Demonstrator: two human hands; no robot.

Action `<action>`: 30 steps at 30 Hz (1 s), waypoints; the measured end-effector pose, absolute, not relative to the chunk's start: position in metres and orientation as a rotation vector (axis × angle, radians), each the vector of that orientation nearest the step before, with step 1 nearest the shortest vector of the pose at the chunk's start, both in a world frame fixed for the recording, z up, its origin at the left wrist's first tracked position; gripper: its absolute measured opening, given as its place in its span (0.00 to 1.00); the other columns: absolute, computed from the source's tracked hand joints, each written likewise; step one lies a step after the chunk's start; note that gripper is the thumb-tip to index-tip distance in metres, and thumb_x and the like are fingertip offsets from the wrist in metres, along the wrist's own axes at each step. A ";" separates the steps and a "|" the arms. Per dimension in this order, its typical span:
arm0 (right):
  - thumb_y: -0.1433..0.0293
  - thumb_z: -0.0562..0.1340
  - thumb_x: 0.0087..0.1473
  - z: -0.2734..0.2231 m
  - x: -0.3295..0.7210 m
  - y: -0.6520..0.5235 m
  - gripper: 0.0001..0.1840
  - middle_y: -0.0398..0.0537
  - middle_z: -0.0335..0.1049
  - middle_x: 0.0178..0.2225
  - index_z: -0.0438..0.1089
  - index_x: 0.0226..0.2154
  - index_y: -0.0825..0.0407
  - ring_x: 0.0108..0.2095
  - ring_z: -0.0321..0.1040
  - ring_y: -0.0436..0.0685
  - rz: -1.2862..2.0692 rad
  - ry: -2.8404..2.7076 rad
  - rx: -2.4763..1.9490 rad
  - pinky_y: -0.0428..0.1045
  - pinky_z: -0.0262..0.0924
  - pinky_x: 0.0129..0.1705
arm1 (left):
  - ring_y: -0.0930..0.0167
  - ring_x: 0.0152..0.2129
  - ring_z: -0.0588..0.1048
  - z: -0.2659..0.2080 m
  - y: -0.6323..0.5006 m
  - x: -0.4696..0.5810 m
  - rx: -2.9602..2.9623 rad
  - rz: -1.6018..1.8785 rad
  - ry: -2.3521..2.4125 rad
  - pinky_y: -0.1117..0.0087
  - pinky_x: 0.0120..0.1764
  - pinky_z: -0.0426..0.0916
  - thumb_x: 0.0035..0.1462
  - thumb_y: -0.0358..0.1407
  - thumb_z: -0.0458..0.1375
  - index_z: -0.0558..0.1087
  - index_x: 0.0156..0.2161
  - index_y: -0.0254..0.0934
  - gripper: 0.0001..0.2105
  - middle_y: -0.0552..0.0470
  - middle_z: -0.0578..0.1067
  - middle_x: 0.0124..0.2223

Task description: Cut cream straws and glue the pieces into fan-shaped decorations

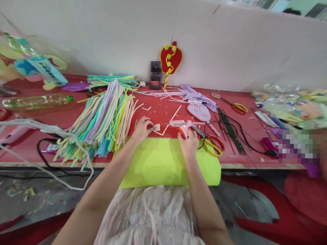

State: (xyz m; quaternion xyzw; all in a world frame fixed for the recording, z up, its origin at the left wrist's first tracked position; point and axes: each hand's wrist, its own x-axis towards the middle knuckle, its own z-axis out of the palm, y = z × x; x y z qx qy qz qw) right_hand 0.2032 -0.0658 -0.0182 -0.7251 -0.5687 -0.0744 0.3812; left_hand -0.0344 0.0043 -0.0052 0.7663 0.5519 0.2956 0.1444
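Left of my left fingers (150, 129) lay a bundle of fuzzy stems (102, 119). Those fingers, nearly closed, pinched a small pale piece (157, 127) by its near edge, probably light and soft. My right fingers (195, 134) wrapped the pink glue gun (181, 123), likely stiff, surest by its grip; scissors (207, 137) lay just right.

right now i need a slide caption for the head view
Right hand holding a pink glue gun, left hand pinching a small pale piece, beside a heap of pastel pipe cleaners.
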 end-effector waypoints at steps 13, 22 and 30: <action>0.59 0.60 0.49 -0.020 0.201 -0.065 0.25 0.55 0.66 0.40 0.66 0.46 0.56 0.40 0.65 0.60 -0.174 -1.496 -1.797 0.54 0.62 0.43 | 0.62 0.53 0.63 -0.002 0.009 -0.030 2.050 0.896 1.715 0.53 0.58 0.49 0.51 0.36 0.59 0.72 0.29 0.40 0.03 0.51 0.71 0.50; 0.63 0.59 0.51 -0.016 0.186 -0.065 0.22 0.55 0.65 0.38 0.66 0.47 0.57 0.39 0.64 0.59 -0.108 -1.695 -1.712 0.53 0.62 0.43 | 0.63 0.53 0.64 -0.003 0.007 -0.030 2.092 0.890 1.731 0.52 0.59 0.48 0.51 0.38 0.59 0.71 0.30 0.40 0.04 0.50 0.70 0.50; 0.64 0.58 0.52 -0.016 0.181 -0.063 0.23 0.55 0.65 0.38 0.65 0.49 0.57 0.38 0.64 0.59 -0.091 -1.752 -1.702 0.53 0.62 0.43 | 0.64 0.53 0.64 -0.003 0.005 -0.030 2.109 0.889 1.722 0.53 0.59 0.47 0.53 0.39 0.58 0.72 0.31 0.40 0.05 0.50 0.69 0.50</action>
